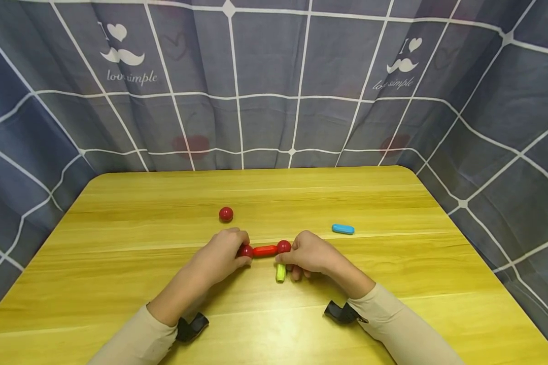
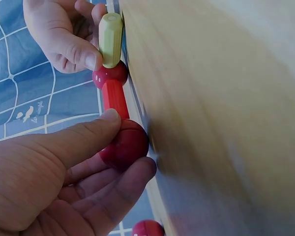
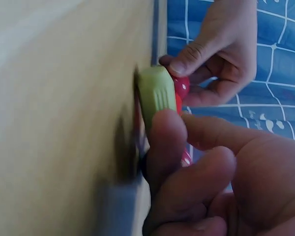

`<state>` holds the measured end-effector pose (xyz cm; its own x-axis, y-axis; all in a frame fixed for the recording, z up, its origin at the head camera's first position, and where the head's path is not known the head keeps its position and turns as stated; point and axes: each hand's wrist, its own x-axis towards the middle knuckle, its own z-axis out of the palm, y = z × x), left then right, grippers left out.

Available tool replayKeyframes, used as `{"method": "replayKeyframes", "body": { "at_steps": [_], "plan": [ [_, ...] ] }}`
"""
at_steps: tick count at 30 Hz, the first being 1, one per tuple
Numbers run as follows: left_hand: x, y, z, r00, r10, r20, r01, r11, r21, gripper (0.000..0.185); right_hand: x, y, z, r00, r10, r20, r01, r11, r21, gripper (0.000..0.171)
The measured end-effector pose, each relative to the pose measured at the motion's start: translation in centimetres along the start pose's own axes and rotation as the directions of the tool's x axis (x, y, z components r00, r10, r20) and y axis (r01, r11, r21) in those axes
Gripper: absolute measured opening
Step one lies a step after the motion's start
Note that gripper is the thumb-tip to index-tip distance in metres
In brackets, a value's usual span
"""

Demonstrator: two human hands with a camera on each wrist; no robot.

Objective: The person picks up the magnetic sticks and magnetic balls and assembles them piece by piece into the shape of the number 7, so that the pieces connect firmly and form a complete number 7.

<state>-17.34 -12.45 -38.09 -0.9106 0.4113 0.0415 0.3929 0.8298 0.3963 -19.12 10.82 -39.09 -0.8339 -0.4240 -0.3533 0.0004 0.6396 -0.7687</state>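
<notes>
Nearest, at six o'clock on the bench [image 1: 118,263], right hand [image 1: 312,256] pinches the green stick [image 1: 280,272], left hand [image 1: 221,256] pinches a red ball [image 1: 245,250] capping the red rod [image 1: 265,250]—light, stiff, slippery plastic, best held by the ends—spare ball [image 1: 226,214] at eleven, blue stick [image 1: 343,229] at two.

rod [image 1: 265,250] between two balls | loose ball [image 1: 226,214] behind-left | capsule [image 1: 343,229] right, on table [image 1: 118,253]
</notes>
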Motion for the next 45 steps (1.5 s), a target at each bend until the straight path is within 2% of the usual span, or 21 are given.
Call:
{"method": "replayKeyframes", "body": {
  "at_steps": [5, 8, 11, 14, 16, 18, 20, 24, 31, 36, 45],
  "plan": [
    [0.0, 0.0, 0.0, 1.000, 0.010, -0.015, -0.010, 1.000, -0.002, 0.023, -0.1, 0.0, -0.9, 1.000, 0.004, -0.014, -0.005, 0.999, -0.049, 0.041],
    [0.0, -0.1, 0.1, 1.000, 0.006, -0.016, -0.006, 1.000, 0.003, 0.023, -0.2, 0.1, -2.1, 0.998, -0.017, -0.066, 0.010, 0.995, -0.096, 0.038],
    [0.0, 0.0, 0.1, 1.000, 0.005, -0.015, -0.005, 1.000, 0.003, 0.023, -0.2, 0.2, -3.7, 0.988, -0.062, -0.145, 0.033, 0.981, -0.194, 0.032],
    [-0.1, 0.0, 0.1, 1.000, 0.007, -0.018, -0.007, 1.000, 0.002, 0.023, -0.2, 0.5, -5.5, 0.963, -0.138, -0.231, 0.049, 0.933, -0.355, 0.020],
    [-0.2, 0.0, 0.0, 1.000, 0.009, -0.020, -0.009, 1.000, 0.003, 0.023, -0.3, 0.9, -6.8, 0.944, -0.177, -0.277, 0.033, 0.890, -0.455, 0.012],
    [-0.1, 0.0, 0.0, 1.000, 0.009, -0.021, -0.008, 1.000, 0.006, 0.022, -0.3, 1.5, -8.0, 0.930, -0.208, -0.303, 0.012, 0.841, -0.541, 0.014],
    [-0.1, 0.1, 0.0, 1.000, 0.008, -0.021, -0.008, 1.000, 0.006, 0.022, -0.4, 2.1, -8.9, 0.931, -0.204, -0.301, -0.013, 0.809, -0.587, 0.021],
    [-0.1, 0.1, 0.0, 1.000, 0.006, -0.018, -0.006, 1.000, 0.002, 0.022, -0.5, 2.9, -9.9, 0.951, -0.163, -0.264, -0.044, 0.773, -0.633, 0.025],
    [-0.2, 0.2, 0.0, 1.000, 0.019, -0.023, -0.019, 1.000, -0.005, 0.021, -0.4, 3.6, -10.0, 0.962, -0.066, -0.266, -0.113, 0.788, -0.605, 0.013],
    [-0.3, 0.2, 0.1, 0.999, 0.023, -0.023, -0.023, 1.000, -0.011, 0.022, -0.3, 3.7, -9.8, 0.966, -0.002, -0.258, -0.156, 0.792, -0.590, 0.015],
    [-0.2, 0.1, 0.2, 1.000, 0.010, -0.027, -0.010, 1.000, -0.006, 0.022, -0.2, 3.7, -9.6, 0.961, 0.007, -0.275, -0.173, 0.792, -0.585, 0.018]
  ]
}}
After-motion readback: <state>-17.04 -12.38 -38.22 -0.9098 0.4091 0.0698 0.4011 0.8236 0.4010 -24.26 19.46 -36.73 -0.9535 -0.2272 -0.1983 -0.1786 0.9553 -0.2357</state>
